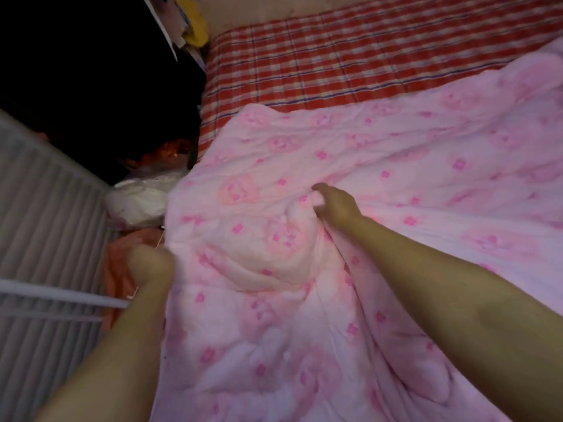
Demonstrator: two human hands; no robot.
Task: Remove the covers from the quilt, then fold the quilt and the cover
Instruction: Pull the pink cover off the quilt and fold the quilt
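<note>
The pink quilt (396, 178) fills most of the frame, spread from the lower centre out to the right edge over the red plaid mattress (365, 56), which shows bare along the top. By its puffiness, the filling looks to be still inside the flowered cover (457, 239), though no opening shows here.

Your right hand (335, 205), at centre frame, has its fingers curled into a bunched fold of the cloth. Your left hand (149, 263), at lower left, is blurred, but it looks fisted on the quilt's left edge, with a soft bulge raised between the two.

You seem to be hunting for the cover's mouth or a corner. Work along that left edge rather than the middle; pinch only the outer layer, so that the filling slides free instead of coming along. Keep one hand anchoring the filling while the other peels the cover back, and pull towards the bare mattress, where there is room.

Mind the left side of the frame:
- A white ribbed panel (45, 208) runs down it, with a white rod (61, 295) lower down.
- A white bag (140, 199) and some orange cloth (118, 269) lie just beside the quilt's edge, so loose fabric may drag over them or slip into that gap.
- Something yellow (199, 28) sits at the top, well apart.
</note>
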